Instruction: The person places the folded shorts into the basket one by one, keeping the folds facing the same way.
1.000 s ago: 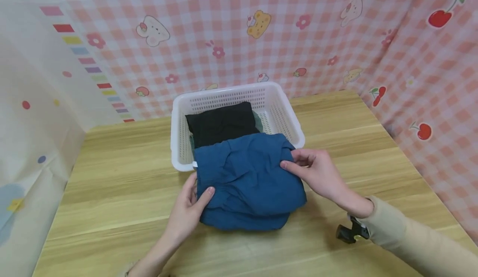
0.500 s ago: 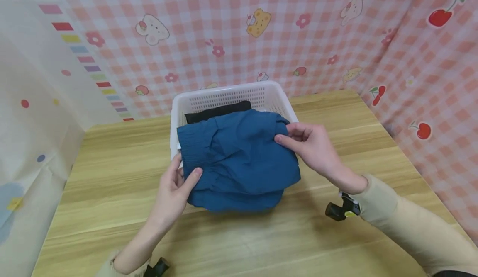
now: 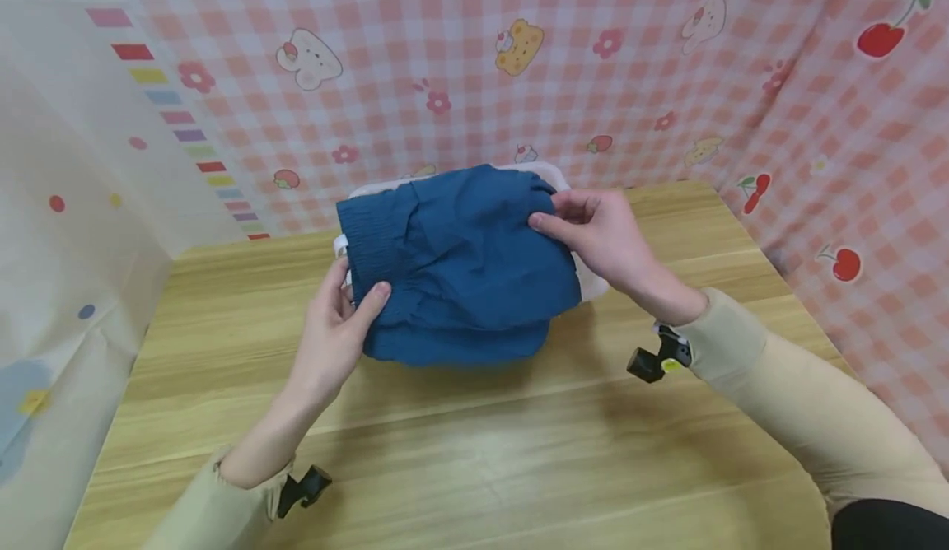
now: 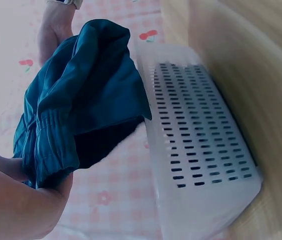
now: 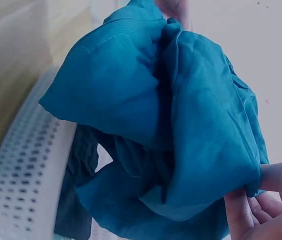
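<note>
A folded pair of blue shorts [image 3: 467, 262] with a gathered elastic waistband hangs between both hands, over the white basket [image 3: 593, 285]. My left hand [image 3: 334, 323] pinches the waistband end, thumb on top, beside a small white tag [image 3: 340, 244]. At the opposite end, my right hand [image 3: 604, 237] pinches the upper corner between thumb and fingers. From the left wrist, the shorts [image 4: 76, 100] droop in folds above the basket's slotted wall [image 4: 195, 125]. The right wrist view shows dark cloth [image 5: 76, 185] inside the basket, below the shorts. In the head view the shorts hide most of the basket.
The basket stands on a wood-grain table [image 3: 474, 451], close against a pink checked cloth backdrop [image 3: 445, 56]. A similar cloth hangs at the right side [image 3: 875, 163]. A small black device [image 3: 660, 356] is strapped at the right wrist, another device [image 3: 304, 488] at the left.
Both hands have carried the blue shorts forward and slightly left, from the basket's front edge to above it. The black cloth in the basket, visible earlier, is now covered in the head view.
</note>
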### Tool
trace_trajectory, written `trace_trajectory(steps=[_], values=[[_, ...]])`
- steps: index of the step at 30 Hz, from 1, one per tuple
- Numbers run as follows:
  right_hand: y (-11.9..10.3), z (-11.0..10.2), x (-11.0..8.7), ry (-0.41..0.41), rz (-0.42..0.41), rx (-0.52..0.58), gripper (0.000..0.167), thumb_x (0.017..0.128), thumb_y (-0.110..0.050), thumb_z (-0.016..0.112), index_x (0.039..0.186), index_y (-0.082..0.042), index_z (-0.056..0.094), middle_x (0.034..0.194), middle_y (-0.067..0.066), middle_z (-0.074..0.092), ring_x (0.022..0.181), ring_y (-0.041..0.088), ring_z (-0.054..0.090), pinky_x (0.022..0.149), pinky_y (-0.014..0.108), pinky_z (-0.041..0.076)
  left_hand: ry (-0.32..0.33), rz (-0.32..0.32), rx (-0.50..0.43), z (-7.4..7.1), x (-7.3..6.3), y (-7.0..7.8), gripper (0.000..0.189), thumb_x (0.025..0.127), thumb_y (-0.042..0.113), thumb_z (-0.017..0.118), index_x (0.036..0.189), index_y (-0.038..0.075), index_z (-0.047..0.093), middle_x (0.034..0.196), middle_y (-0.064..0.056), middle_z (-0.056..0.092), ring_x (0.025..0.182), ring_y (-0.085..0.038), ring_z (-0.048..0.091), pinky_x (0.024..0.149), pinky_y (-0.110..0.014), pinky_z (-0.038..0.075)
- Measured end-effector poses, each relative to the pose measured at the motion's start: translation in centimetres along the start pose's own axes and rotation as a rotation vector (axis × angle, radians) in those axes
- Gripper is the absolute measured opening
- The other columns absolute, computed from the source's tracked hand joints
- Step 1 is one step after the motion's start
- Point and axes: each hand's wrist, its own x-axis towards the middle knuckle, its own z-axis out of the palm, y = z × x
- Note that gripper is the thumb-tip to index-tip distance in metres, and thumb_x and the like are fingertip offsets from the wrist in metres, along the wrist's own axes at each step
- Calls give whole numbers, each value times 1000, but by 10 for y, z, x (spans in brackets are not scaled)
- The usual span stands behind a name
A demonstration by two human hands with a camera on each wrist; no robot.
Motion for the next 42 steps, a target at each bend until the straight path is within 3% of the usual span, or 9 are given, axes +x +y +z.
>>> trace_trajectory(steps=[6, 11, 15, 18, 20, 24, 31, 37, 42], values=[[-3, -7, 23, -5, -1, -25, 22, 99, -16, 74, 103, 5, 77, 78, -13, 72, 72, 1, 67, 70, 16, 55, 8, -34, 30, 2, 27, 5, 53, 110, 13, 53, 160, 11, 36, 146, -22, 62, 104, 7, 71, 87, -15, 61], [-4, -14, 38, 17, 38, -18, 24, 98, -18, 75, 104, 5, 78, 79, -9, 75, 72, 0, 68, 70, 14, 56, 3, -43, 100, 5, 47, 8, 57, 111, 17, 52, 164, 13, 32, 159, -15, 53, 129, -10, 64, 94, -13, 57], [-1, -19, 49, 32, 59, -11, 25, 98, -18, 76, 106, 6, 78, 80, -8, 77, 71, -2, 69, 70, 13, 57, 7, -20, 123, 9, 60, 10, 57, 111, 18, 51, 164, 11, 31, 162, -13, 50, 142, -25, 57, 114, -32, 54], [-1, -22, 58, 39, 72, -9, 27, 98, -20, 76, 107, 6, 78, 78, -11, 76, 70, -2, 69, 70, 13, 56, 23, 14, 135, 12, 69, 9, 57, 111, 18, 51, 164, 10, 31, 162, -12, 49, 143, -25, 56, 118, -44, 50], [-1, -23, 62, 46, 76, -13, 27, 98, -21, 76, 105, 5, 78, 76, -14, 74, 70, -1, 67, 68, 14, 55, 33, 35, 137, 13, 74, 9, 56, 111, 17, 51, 163, 9, 32, 162, -12, 48, 142, -26, 57, 117, -45, 51], [0, -23, 68, 48, 83, -31, 28, 98, -22, 75, 106, 5, 78, 76, -13, 74, 70, 0, 66, 68, 14, 54, 43, 38, 145, 15, 81, 7, 55, 111, 17, 50, 163, 9, 32, 162, -13, 48, 142, -27, 57, 118, -44, 51], [8, -21, 75, 9, 136, -81, 29, 100, -24, 74, 110, 2, 78, 82, -7, 76, 72, 1, 65, 69, 13, 54, 48, -23, 176, 14, 87, -1, 53, 112, 19, 50, 161, 11, 35, 156, -16, 56, 134, -30, 63, 100, -28, 58], [16, -13, 84, -35, 174, -144, 27, 101, -24, 72, 110, 1, 77, 86, -1, 74, 74, 6, 61, 69, 16, 51, 50, -69, 189, 12, 92, -11, 54, 112, 17, 50, 163, 10, 33, 156, -18, 56, 138, -32, 61, 111, -43, 54], [19, -5, 92, -62, 200, -174, 28, 101, -27, 71, 109, 0, 76, 89, 2, 73, 77, 8, 61, 70, 17, 50, 88, -70, 238, 10, 98, -18, 57, 111, 18, 51, 164, 6, 31, 164, -18, 47, 148, -32, 50, 126, -48, 42]])
